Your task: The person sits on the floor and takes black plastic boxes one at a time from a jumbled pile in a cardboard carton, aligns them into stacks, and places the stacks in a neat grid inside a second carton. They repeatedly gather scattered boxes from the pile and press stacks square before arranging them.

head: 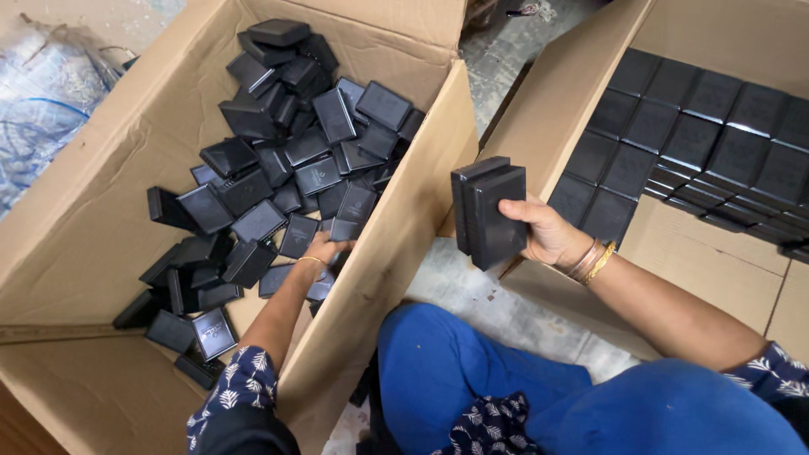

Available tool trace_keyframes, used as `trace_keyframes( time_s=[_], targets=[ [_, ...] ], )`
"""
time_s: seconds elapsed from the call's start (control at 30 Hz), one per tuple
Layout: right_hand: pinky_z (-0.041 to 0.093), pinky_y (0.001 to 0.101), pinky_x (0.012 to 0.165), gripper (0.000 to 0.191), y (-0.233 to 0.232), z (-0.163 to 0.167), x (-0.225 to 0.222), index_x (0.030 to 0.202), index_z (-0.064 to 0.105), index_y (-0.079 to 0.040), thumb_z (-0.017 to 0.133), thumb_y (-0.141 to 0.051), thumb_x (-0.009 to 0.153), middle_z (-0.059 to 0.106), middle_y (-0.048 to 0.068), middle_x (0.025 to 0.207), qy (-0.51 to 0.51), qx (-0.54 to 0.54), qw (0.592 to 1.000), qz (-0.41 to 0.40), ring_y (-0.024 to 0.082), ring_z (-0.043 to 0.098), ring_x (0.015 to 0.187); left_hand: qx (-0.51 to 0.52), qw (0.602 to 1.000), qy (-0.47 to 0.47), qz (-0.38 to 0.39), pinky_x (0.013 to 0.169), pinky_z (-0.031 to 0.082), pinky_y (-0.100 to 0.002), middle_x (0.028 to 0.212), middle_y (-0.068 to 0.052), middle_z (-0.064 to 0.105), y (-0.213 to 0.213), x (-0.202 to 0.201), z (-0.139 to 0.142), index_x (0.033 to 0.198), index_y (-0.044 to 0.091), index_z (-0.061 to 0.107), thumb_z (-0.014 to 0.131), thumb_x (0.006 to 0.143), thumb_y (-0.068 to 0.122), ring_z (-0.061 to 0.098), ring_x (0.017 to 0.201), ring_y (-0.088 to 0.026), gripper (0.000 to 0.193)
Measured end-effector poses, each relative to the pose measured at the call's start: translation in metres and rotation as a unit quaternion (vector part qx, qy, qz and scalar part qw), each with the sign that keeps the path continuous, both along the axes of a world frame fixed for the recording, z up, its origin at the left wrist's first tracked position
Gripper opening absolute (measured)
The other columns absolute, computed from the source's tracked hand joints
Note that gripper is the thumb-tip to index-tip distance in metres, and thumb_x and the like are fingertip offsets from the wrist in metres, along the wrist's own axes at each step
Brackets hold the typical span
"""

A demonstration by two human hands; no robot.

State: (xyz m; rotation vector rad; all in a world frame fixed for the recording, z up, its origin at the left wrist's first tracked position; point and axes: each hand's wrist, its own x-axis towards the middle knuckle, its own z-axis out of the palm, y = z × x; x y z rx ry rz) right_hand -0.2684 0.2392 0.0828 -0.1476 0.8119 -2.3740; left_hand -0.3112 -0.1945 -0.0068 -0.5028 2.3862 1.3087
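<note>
— Where were your hands just then?

— My left hand [327,248] was down inside the big cardboard box [101,211] on my left, arm stretched in over its near wall, fingers curled among the loose black cases [286,152] heaped toward its far corner. Whether it had closed on one, I could not tell; the pile hid the fingertips.

— And the right?

— My right hand [543,234] was clamped around a small stack of black cases [487,211], held upright between the two boxes, wrist bent back, bangles [592,259] showing. Gripping them by the edges kept them squared up, I think.

— The other carton?

— The right-hand box [716,278] had the same cases laid flat in neat rows [699,135] along its far side. The floor [472,291] and my blue-clad knee [455,362] lay between.
</note>
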Motion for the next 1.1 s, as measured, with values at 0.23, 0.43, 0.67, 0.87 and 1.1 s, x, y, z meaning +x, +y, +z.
trace_keyframes(
  time_s=[0.23,0.43,0.67,0.87,1.1],
  targets=[
    [0.057,0.0459,0.099,0.059,-0.003,0.003,0.001,0.143,0.050,-0.003,0.074,-0.017,0.091,0.065,0.014,0.130,0.008,0.013,1.000,-0.010,0.027,0.068,0.115,0.131,0.989,0.051,0.038,0.097,0.050,-0.041,0.129,-0.019,0.062,0.009,0.004,-0.012,0.127,0.009,0.070,0.086,0.071,0.019,0.060,0.112,-0.031,0.059],
    [0.057,0.0462,0.098,0.059,-0.003,0.004,0.003,0.143,0.049,-0.004,0.074,-0.016,0.091,0.065,0.014,0.130,0.005,0.008,1.000,-0.007,0.027,0.068,0.115,0.165,0.974,0.097,0.120,0.089,0.058,-0.044,0.126,-0.019,0.068,-0.009,-0.016,0.054,0.137,0.006,0.054,0.083,0.070,0.004,0.069,0.102,-0.030,0.073],
    [0.057,0.0480,0.096,0.060,-0.006,0.015,0.006,0.142,0.050,-0.002,0.075,-0.018,0.090,0.065,0.016,0.128,-0.002,0.016,1.000,-0.009,0.030,0.068,0.114,0.073,0.988,0.129,0.040,0.113,0.040,-0.046,0.154,-0.019,0.045,0.015,-0.053,0.075,0.161,0.020,0.026,0.089,0.059,0.003,0.044,0.141,-0.035,0.121],
    [0.056,0.0459,0.101,0.061,-0.009,0.016,0.008,0.143,0.049,0.001,0.075,-0.017,0.090,0.065,0.017,0.129,0.017,0.005,1.000,-0.003,0.029,0.067,0.116,-0.164,0.982,-0.018,-0.091,0.118,0.035,-0.042,0.158,-0.032,0.033,0.049,-0.075,0.041,0.165,0.010,-0.008,0.093,0.062,0.038,0.036,0.147,-0.042,0.147],
    [0.054,0.0449,0.101,0.058,-0.014,0.016,0.009,0.139,0.052,-0.002,0.075,-0.014,0.088,0.067,0.014,0.127,0.031,0.027,0.999,0.003,0.027,0.067,0.116,-0.042,0.999,-0.009,0.015,0.095,0.055,-0.040,0.132,-0.026,0.066,0.051,-0.052,0.014,0.142,-0.008,0.053,0.084,0.062,0.041,0.069,0.115,-0.036,0.099]
  ],
)
